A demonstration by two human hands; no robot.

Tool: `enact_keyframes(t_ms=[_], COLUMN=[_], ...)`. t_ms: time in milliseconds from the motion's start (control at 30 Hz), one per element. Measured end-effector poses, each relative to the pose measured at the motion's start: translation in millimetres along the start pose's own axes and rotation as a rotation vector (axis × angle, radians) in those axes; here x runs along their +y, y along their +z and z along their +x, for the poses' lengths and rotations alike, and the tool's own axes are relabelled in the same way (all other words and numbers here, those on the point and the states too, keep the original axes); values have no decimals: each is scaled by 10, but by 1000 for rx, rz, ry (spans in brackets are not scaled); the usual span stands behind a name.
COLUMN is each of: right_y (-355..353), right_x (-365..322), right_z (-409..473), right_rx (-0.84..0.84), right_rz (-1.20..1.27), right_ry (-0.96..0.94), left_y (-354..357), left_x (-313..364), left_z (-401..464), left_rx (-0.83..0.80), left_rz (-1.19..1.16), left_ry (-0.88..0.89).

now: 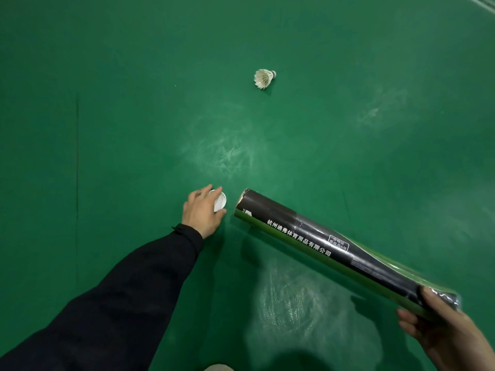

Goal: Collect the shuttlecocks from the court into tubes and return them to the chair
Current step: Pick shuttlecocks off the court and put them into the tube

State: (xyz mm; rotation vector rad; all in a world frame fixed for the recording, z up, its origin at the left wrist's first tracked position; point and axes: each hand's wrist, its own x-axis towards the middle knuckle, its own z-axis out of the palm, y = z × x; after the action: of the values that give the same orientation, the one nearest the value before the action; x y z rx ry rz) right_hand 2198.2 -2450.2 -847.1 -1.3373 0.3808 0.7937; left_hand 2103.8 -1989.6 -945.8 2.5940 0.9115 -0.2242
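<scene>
A white feather shuttlecock [264, 78] lies on its side on the green court floor, far ahead of both hands. My right hand [442, 333] grips the near end of a long black-and-green tube [321, 238], which slants up and left with its far end toward my left hand. My left hand [201, 211], in a black sleeve, holds a small round white cap [220, 201] between fingers and thumb, just left of the tube's far end. The inside of the tube is hidden.
Green court flooring [107, 103] fills the view, with pale scuffed patches in the middle and near my feet. A white court line [482, 2] crosses the top right corner. A shoe tip [218, 367] shows at the bottom edge.
</scene>
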Motion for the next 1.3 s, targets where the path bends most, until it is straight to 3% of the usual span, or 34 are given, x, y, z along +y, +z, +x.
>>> enact_keyframes(t_ms=[67, 100, 167, 267, 400, 667, 800, 900, 967, 1167, 1300], right_y=[-2, -45, -39, -11, 99, 174, 134, 140, 112, 145, 138], right_x=[51, 107, 147, 148, 131, 119, 154, 142, 152, 116, 73], right_z=[-26, 4, 22, 21, 43, 35, 43, 16, 17, 10, -10], right_rx=[5, 16, 46, 64, 60, -6, 1, 28, 48, 14, 30], right_rz=[59, 71, 62, 92, 96, 94, 90, 88, 57, 93, 98], right_ry=[-28, -39, -30, 4, 32, 16, -2, -19, -35, -33, -42], left_y=[14, 6, -123, -389, -566, -571, -596, -617, -621, -684, -668], left_x=[4, 22, 150, 399, 506, 557, 559, 482, 431, 425, 466], left_z=[-16, -38, -131, -332, -528, -609, -619, -614, -597, -601, -580], left_rx=[95, 151, 163, 133, 93, 55, 197, 256, 198, -98, 22], left_rz=[12, -108, -644, -1421, -1793, -1718, -1707, -1539, -1397, -1123, -1212], left_ry=[46, 28, -119, -191, -228, -206, -233, -325, -342, -163, -216])
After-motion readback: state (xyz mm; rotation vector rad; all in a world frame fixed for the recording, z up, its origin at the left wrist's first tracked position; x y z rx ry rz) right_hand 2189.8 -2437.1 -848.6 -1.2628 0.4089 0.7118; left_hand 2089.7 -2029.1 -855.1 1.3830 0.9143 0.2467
